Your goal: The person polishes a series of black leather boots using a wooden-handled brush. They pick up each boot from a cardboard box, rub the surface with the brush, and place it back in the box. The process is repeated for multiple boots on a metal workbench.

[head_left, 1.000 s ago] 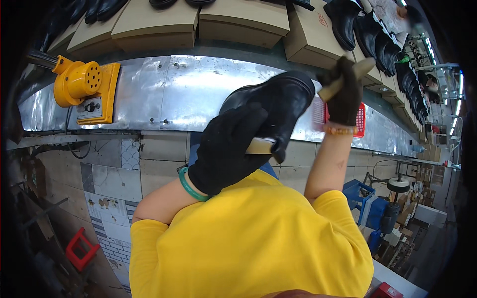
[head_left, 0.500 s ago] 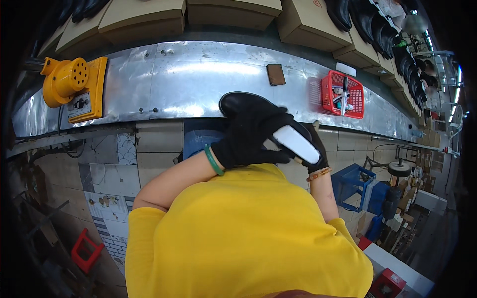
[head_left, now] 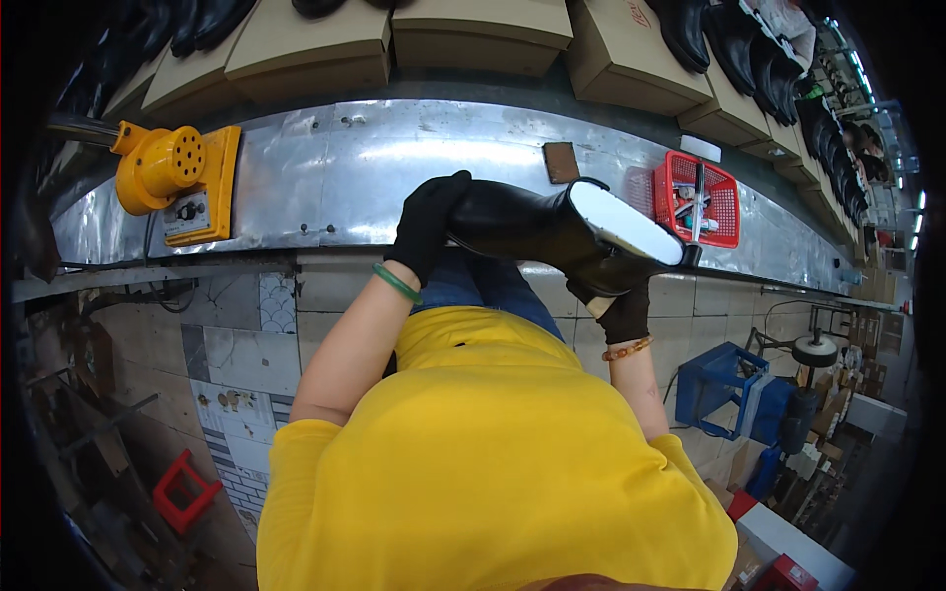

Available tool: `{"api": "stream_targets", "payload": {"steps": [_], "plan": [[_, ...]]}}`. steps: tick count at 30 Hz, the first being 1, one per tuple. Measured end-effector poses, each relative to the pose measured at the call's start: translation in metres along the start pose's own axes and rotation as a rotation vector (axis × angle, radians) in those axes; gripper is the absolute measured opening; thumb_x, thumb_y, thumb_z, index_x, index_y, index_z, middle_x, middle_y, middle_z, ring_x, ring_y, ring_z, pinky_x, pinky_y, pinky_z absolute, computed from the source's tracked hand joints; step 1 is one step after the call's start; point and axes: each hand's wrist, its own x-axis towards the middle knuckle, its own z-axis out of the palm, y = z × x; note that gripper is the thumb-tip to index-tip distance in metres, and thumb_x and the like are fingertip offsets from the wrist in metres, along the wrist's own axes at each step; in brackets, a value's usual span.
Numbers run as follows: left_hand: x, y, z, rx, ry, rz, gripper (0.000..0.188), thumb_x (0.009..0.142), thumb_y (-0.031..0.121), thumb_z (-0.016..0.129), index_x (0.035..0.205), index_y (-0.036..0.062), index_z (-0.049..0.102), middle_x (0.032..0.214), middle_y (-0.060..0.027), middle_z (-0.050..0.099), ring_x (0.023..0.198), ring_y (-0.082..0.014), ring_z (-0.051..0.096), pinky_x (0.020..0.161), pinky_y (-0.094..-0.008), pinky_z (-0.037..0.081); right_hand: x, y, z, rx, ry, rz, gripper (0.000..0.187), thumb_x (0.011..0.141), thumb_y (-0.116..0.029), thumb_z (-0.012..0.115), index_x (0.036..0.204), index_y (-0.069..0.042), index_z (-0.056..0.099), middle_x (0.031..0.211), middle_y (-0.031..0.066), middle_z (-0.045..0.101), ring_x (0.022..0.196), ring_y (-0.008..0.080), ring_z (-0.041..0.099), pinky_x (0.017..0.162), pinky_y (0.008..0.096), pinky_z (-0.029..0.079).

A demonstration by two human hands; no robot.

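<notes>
A glossy black boot (head_left: pixel 522 225) lies sideways across my front, just at the near edge of the metal bench. Its top end points to the right, and a flat white surface (head_left: pixel 621 225) shows there within a black rim. My left hand (head_left: pixel 426 225), in a black glove, is closed round the boot's left end. From below, my right hand (head_left: pixel 621 313), also gloved, holds the other end; most of its fingers are hidden by the boot.
The metal bench (head_left: pixel 296 187) carries a yellow machine (head_left: pixel 168 167) at left, a small brown block (head_left: pixel 562 163), and a red basket (head_left: pixel 729 202) of small items at right. Cardboard boxes (head_left: pixel 478 34) and black footwear (head_left: pixel 680 30) line the far side. A blue stand (head_left: pixel 724 389) is at right.
My left hand has moved left, off the white-surfaced end to the boot's left end. The boot now shows at full length, its white surface farther right and higher. The view has shifted slightly.
</notes>
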Motion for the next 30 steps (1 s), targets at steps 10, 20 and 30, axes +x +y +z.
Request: {"api": "stream_targets", "payload": {"steps": [10, 20, 30], "plan": [[0.013, 0.055, -0.002, -0.337, 0.081, 0.568, 0.035, 0.083, 0.016, 0.059, 0.113, 0.0, 0.052, 0.099, -0.0094, 0.058, 0.092, -0.017, 0.055, 0.084, -0.0291, 0.045, 0.07, 0.018, 0.07, -1.601, -0.113, -0.576, 0.048, 0.082, -0.032, 0.053, 0.121, -0.004, 0.047, 0.12, 0.0157, 0.052, 0.111, 0.0252, 0.05, 0.096, 0.0335, 0.038], [0.02, 0.102, -0.013, -0.465, 0.063, 0.691, 0.048, 0.094, 0.042, 0.035, 0.103, 0.0001, 0.057, 0.09, -0.0131, 0.061, 0.083, -0.0212, 0.058, 0.08, -0.0338, 0.046, 0.097, 0.022, 0.089, -0.277, 0.018, -0.01, 0.045, 0.093, -0.05, 0.038, 0.1, -0.008, 0.054, 0.085, 0.0049, 0.058, 0.076, 0.0133, 0.057, 0.07, 0.0266, 0.05], [0.016, 0.148, 0.001, 0.199, -0.354, 0.797, 0.031, 0.092, 0.018, 0.039, 0.112, -0.0008, 0.054, 0.112, -0.0153, 0.058, 0.102, -0.0228, 0.057, 0.092, -0.0334, 0.043, 0.091, 0.037, -0.007, -1.002, -0.158, -0.142, 0.044, 0.09, -0.024, 0.052, 0.127, -0.004, 0.042, 0.117, 0.0126, 0.054, 0.106, 0.0195, 0.052, 0.092, 0.0297, 0.042]]}}
